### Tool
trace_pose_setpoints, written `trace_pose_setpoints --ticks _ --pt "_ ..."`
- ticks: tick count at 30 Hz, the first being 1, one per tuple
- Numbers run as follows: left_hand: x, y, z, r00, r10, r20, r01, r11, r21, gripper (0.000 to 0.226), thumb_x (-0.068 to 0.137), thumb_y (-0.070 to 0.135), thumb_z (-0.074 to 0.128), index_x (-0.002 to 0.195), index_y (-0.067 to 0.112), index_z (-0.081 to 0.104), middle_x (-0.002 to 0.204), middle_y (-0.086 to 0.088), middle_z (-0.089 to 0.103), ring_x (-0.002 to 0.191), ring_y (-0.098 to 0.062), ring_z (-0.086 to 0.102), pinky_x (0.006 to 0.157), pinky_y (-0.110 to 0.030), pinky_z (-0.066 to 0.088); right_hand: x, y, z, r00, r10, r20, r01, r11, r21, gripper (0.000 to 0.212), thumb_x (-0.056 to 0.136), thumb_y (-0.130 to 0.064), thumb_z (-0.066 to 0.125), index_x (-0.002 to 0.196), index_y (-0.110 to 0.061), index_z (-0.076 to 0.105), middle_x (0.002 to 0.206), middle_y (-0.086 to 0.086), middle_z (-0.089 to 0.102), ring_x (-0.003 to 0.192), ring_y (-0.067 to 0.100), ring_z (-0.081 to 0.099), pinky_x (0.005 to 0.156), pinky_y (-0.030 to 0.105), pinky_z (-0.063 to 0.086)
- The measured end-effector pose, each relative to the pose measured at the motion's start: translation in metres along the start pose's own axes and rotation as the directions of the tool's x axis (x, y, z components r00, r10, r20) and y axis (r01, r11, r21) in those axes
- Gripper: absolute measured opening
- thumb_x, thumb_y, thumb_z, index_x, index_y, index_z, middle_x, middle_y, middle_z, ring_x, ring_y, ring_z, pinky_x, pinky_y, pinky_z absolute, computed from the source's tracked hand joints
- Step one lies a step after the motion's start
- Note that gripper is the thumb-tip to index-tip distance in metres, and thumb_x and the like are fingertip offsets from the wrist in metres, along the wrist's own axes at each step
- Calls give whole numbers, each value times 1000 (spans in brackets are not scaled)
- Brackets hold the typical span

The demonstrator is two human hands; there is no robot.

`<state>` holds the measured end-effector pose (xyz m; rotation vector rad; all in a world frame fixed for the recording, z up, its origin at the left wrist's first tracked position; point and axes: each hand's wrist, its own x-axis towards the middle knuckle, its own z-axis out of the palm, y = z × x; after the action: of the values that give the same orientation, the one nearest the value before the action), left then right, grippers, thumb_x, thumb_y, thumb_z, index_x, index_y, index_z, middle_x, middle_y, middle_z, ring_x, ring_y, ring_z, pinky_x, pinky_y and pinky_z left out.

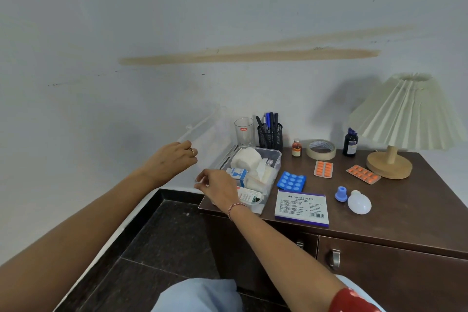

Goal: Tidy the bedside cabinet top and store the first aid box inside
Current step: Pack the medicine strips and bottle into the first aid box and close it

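Observation:
The first aid box (275,159), a clear plastic tub, stands open at the left end of the dark brown cabinet top (410,213). It holds a gauze roll, small cartons and packets. Its transparent lid (210,134) is raised beside the box on the left, faint and blurred against the wall. My left hand (169,159) grips the lid's far left edge. My right hand (217,187) pinches its near edge above the box's front corner. Loose on the top lie a blue blister pack (291,181), two orange blister packs (323,169) (363,174) and a stamp pad carton (301,206).
Along the wall stand a glass (244,132), a mesh pen holder (270,135), a small brown bottle (296,148), a tape roll (321,149) and a dark bottle (350,142). A pleated lamp (405,114) fills the right. A white bulb (359,202) and blue cap (341,194) lie near the front. The cabinet doors (395,273) are closed.

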<state>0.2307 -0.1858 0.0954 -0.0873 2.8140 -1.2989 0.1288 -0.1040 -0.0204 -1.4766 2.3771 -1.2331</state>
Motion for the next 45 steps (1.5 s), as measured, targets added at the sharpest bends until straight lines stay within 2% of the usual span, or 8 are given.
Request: trace_pose_setpoints --ticks 9,13,15,18,28,35,38,45 --pt "-8 17 16 985 -170 -20 166 977 -135 35 90 -2 42 118 15 54 123 0 54 112 -17 48 90 -28 41 -4 1 -8 998 -44 33 45 999 -7 25 88 -29 63 103 -10 69 99 8 71 92 19 64 93 30 50" --pt "0 42 13 983 -163 -83 150 979 -136 24 81 7 65 103 15 66 109 -4 63 102 -19 57 90 -29 48 -5 2 -12 999 -36 18 36 999 -5 21 87 -27 62 97 -9 69 94 9 70 88 20 63 89 29 48" --pt "3 52 18 983 -178 -35 172 975 -137 24 86 6 58 108 13 64 111 -5 61 106 -23 53 98 -34 43 -5 -1 -12 999 -27 19 27 999 -23 20 86 -25 60 91 -8 69 91 10 70 82 20 62 83 28 48" --pt "4 61 25 982 -189 10 189 972 -138 27 90 3 49 112 11 62 113 -6 60 107 -23 50 97 -35 42 -7 -3 -12 999 -29 35 31 998 -57 19 85 -24 61 87 -7 69 89 11 68 78 20 59 73 24 40" --pt "7 77 29 983 -186 -7 175 938 -300 36 89 0 47 122 14 50 118 -4 54 107 -22 48 91 -32 40 -18 12 -22 992 -124 30 128 976 -175 22 87 -22 57 91 -4 69 91 12 65 86 24 59 71 24 35" --pt "13 94 31 928 -373 11 328 799 -504 32 91 5 48 118 21 53 114 2 53 107 -18 45 67 -24 32 -20 23 -34 982 -184 46 190 950 -246 23 88 -26 59 94 -6 69 93 9 63 89 21 57 72 23 36" --pt "13 103 36 902 -431 31 362 714 -600 33 88 3 51 115 21 55 111 1 54 106 -19 44 68 -27 41 -21 27 -37 973 -220 73 232 928 -291 24 88 -28 59 97 -8 70 94 8 61 90 20 56 72 23 35" --pt "14 108 48 858 -514 -15 342 593 -729 22 89 9 54 104 22 62 98 1 58 92 -17 47 60 -27 35 -12 24 -44 946 -277 169 322 860 -396 25 92 -26 56 107 -9 67 102 8 58 99 21 52 76 26 40"
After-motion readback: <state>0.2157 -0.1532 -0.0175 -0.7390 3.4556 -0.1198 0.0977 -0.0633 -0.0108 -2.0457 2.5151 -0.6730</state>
